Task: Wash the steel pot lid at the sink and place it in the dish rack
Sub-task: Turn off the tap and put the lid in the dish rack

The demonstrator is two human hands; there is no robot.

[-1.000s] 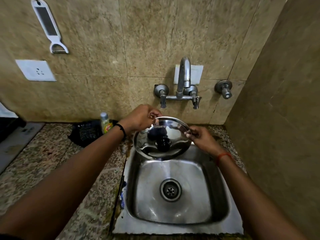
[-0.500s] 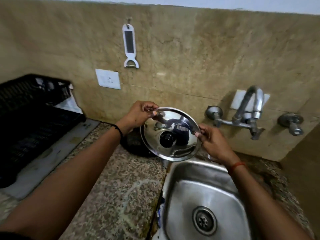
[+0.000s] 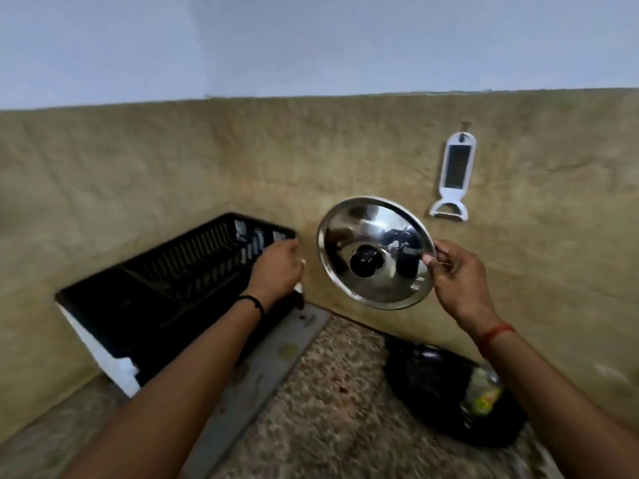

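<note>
Pinched between thumb and fingertips, the right hand (image 3: 456, 271) holds the round, shiny steel pot lid (image 3: 375, 252) by its right rim, the rest of the hand curled loosely behind. That pinch is the only hold on it: the lid hangs in the air, tilted on edge, its domed top and black knob (image 3: 366, 262) facing the camera.

The left hand (image 3: 278, 269) is off the lid, loosely curled with nothing visible in it; how far its fingers are open cannot be told through the blur. It sits just left of the lid, over the right end of the black plastic slotted dish rack (image 3: 173, 285), and whether it touches the rack is unclear.

Taking the lid as the landmark: the rack lies to its left and a little lower, against the tan stone wall (image 3: 173, 167), standing on a grey tray (image 3: 262, 368) that runs out below it. Up and to the right of the lid, a white peeler-grater (image 3: 453, 178) hangs from a hook on the wall. Below and to the right of it, a dark mesh holder (image 3: 432, 382) with a small yellow-green bottle (image 3: 482, 392) sits on the speckled granite counter (image 3: 328, 409).

No sink or tap is in view, so washing looks finished, though no drops can be made out on the steel. What remains is the last leg: carry the lid leftward over the rack and set it down into the slots.
</note>
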